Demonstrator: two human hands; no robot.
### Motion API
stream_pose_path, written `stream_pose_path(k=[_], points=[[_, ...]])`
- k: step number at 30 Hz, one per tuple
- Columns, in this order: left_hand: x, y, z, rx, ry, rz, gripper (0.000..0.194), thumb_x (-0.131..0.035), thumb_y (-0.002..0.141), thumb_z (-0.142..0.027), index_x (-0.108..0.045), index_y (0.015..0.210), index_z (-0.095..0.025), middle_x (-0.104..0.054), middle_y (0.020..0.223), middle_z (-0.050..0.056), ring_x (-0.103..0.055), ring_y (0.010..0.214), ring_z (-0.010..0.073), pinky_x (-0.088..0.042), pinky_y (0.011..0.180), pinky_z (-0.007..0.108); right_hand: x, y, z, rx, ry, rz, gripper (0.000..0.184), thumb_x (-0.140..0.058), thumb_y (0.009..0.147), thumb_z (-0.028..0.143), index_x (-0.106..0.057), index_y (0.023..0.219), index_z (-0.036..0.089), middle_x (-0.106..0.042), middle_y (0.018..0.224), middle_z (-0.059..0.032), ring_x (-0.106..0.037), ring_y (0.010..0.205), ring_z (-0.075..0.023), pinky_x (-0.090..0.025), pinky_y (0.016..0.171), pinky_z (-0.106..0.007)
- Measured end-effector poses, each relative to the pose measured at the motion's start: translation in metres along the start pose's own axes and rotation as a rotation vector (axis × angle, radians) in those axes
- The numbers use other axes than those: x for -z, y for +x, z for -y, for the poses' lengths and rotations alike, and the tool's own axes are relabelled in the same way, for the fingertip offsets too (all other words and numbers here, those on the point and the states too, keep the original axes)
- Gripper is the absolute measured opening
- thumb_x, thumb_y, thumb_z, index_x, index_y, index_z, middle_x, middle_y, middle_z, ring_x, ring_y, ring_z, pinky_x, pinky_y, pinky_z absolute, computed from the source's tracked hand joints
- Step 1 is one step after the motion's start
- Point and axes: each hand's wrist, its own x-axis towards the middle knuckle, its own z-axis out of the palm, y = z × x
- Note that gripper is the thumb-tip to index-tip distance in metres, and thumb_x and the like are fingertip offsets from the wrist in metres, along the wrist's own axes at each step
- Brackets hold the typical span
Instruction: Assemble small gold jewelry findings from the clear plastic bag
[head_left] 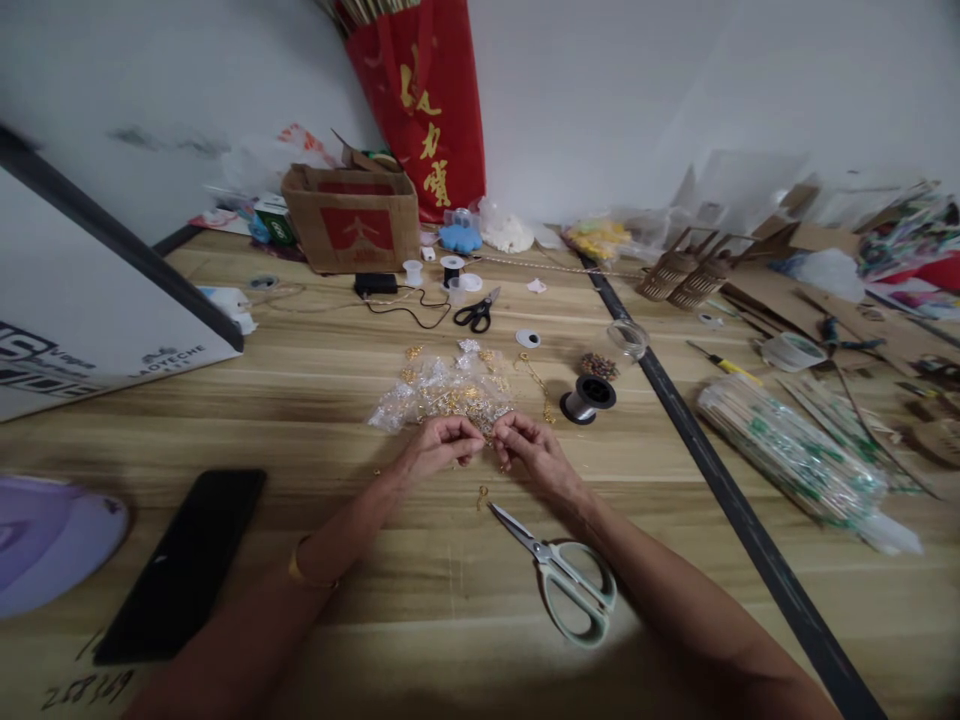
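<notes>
My left hand [444, 444] and my right hand [529, 446] meet near the middle of the table, thumbs pinched against fingers, fingertips almost touching. Whatever small piece lies between them is too tiny to make out. Just beyond the fingers is a heap of gold and silver jewellery findings [469, 400], partly in clear plastic bags [431, 380]. A gold chain [537, 378] lies to the right of the heap, beside a spool of wire [587, 400]. Nearer me are a small gold hook [482, 496] and scissors with pale green handles [577, 590], their blades pointing toward my hands.
Black scissors [475, 312] and a black adapter [376, 284] lie farther back, before a brown paper bag [360, 220]. A black phone [184, 560] rests at left. On the right are a jar of beads [601, 366], a yellow cutter [726, 362] and wrapped sticks [787, 445].
</notes>
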Motion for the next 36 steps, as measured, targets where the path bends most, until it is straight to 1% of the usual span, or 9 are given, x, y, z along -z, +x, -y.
stream_pose_path(k=[7,16,22,29,32,36], points=[[-0.003,-0.001,-0.002,0.006,-0.074,-0.023,0.029,-0.071,0.068,-0.041,-0.063,0.073,-0.014,-0.057,0.064,-0.001,-0.05,0.056,0.0091,-0.04,0.056,0.022,-0.001,-0.001,0.001,-0.013,-0.01,-0.039,0.037,-0.068,0.076,0.053,-0.057,0.076,0.018,-0.053,0.059,0.0029,-0.046,0.051,-0.0094,-0.041,0.048,-0.022],[-0.002,-0.002,0.003,0.014,-0.128,0.005,0.023,-0.068,0.071,-0.036,-0.065,0.078,-0.015,-0.059,0.067,-0.001,-0.05,0.058,0.0091,-0.04,0.057,0.022,-0.002,-0.005,0.007,-0.014,-0.038,-0.037,0.038,-0.067,0.076,0.054,-0.057,0.076,0.017,-0.054,0.062,0.0022,-0.048,0.054,-0.0096,-0.041,0.049,-0.021],[-0.002,-0.006,-0.006,0.027,-0.072,0.013,0.021,-0.067,0.071,-0.035,-0.063,0.074,-0.014,-0.056,0.065,-0.001,-0.048,0.059,0.0095,-0.039,0.057,0.021,-0.005,-0.008,0.015,-0.034,-0.082,-0.03,0.039,-0.068,0.074,0.055,-0.057,0.075,0.018,-0.052,0.061,0.0026,-0.047,0.053,-0.0098,-0.041,0.049,-0.022],[0.001,-0.006,-0.013,-0.017,-0.049,0.033,0.016,-0.066,0.068,-0.03,-0.061,0.067,-0.015,-0.054,0.063,-0.001,-0.046,0.062,0.0109,-0.038,0.06,0.023,-0.008,-0.009,0.029,0.031,-0.259,0.03,0.039,-0.061,0.081,0.055,-0.058,0.074,0.017,-0.052,0.057,0.0023,-0.045,0.051,-0.0097,-0.039,0.049,-0.022],[0.001,-0.008,-0.018,-0.014,-0.049,0.053,0.016,-0.066,0.069,-0.029,-0.063,0.068,-0.013,-0.055,0.064,0.0,-0.047,0.062,0.0113,-0.039,0.062,0.025,-0.008,-0.012,0.031,0.039,-0.29,0.012,0.039,-0.06,0.082,0.055,-0.057,0.074,0.017,-0.052,0.057,0.0025,-0.045,0.05,-0.0096,-0.039,0.048,-0.022],[0.0,-0.01,-0.021,-0.023,-0.052,0.102,0.019,-0.067,0.072,-0.031,-0.065,0.072,-0.013,-0.057,0.063,0.0,-0.048,0.06,0.0117,-0.04,0.062,0.026,-0.008,-0.019,0.031,0.033,-0.281,-0.032,0.038,-0.061,0.082,0.054,-0.055,0.073,0.017,-0.052,0.057,0.0027,-0.047,0.05,-0.0096,-0.04,0.049,-0.022]])
